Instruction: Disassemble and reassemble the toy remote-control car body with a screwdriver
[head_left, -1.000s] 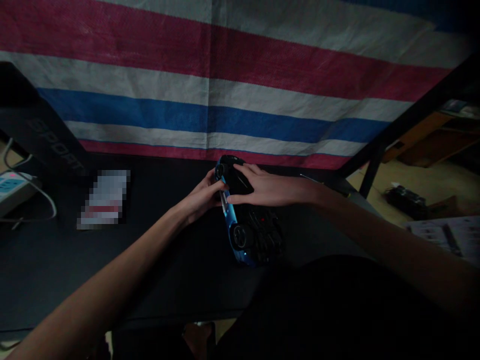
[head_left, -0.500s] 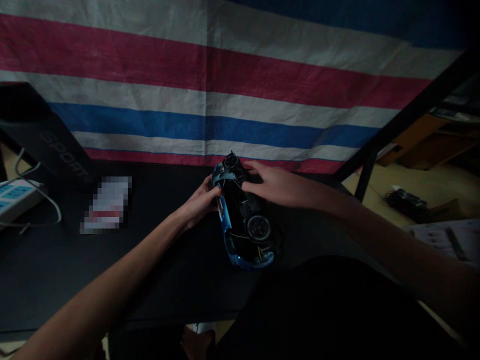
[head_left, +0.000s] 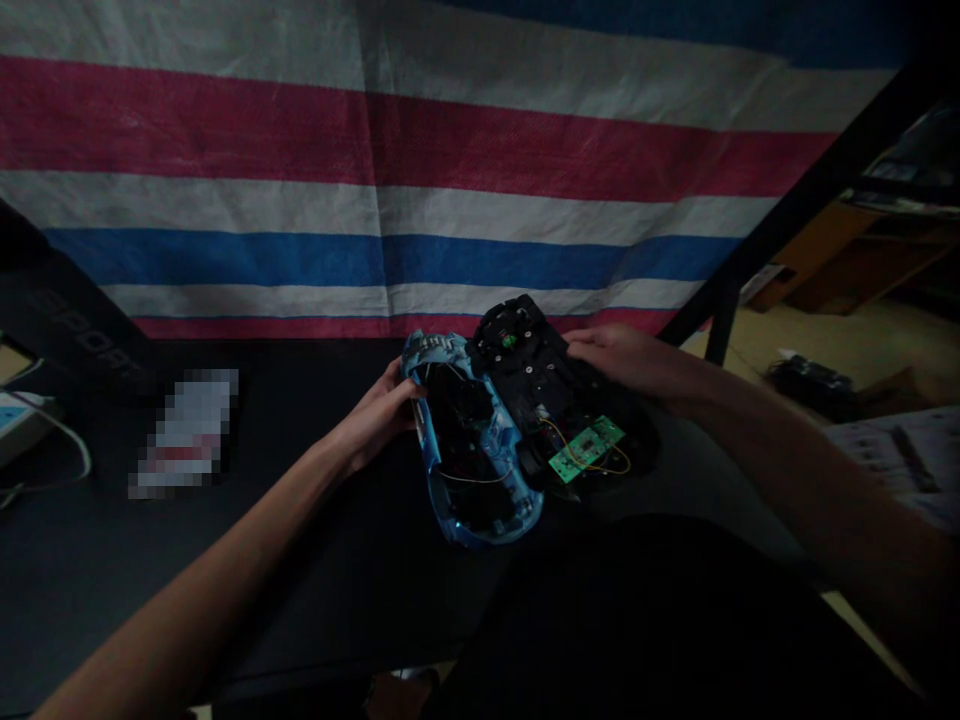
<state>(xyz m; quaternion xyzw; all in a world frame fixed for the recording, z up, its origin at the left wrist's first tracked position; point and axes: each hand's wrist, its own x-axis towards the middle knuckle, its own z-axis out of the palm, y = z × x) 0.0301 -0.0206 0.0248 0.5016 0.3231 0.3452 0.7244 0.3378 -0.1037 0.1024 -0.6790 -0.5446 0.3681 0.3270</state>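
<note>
A toy car lies split in two on the black table [head_left: 300,560]. Its blue body shell [head_left: 469,460] lies upside down, hollow side up. Beside it on the right rests the black chassis [head_left: 540,385], showing a green circuit board [head_left: 585,448] and thin wires. My left hand [head_left: 375,415] grips the far left edge of the blue shell, fingers curled round it. My right hand [head_left: 630,360] holds the far right side of the chassis, fingers closed on it.
A striped red, white and blue tarp [head_left: 420,170] hangs behind the table. A black bag [head_left: 67,330] and a white power strip [head_left: 19,420] with cable sit at far left, near a blurred white card [head_left: 184,435]. Black table legs [head_left: 720,300] and floor clutter lie to the right.
The car was whole and held on its side. It has since been opened: the chassis has swung out to the right of the blue shell, exposing the circuit board.
</note>
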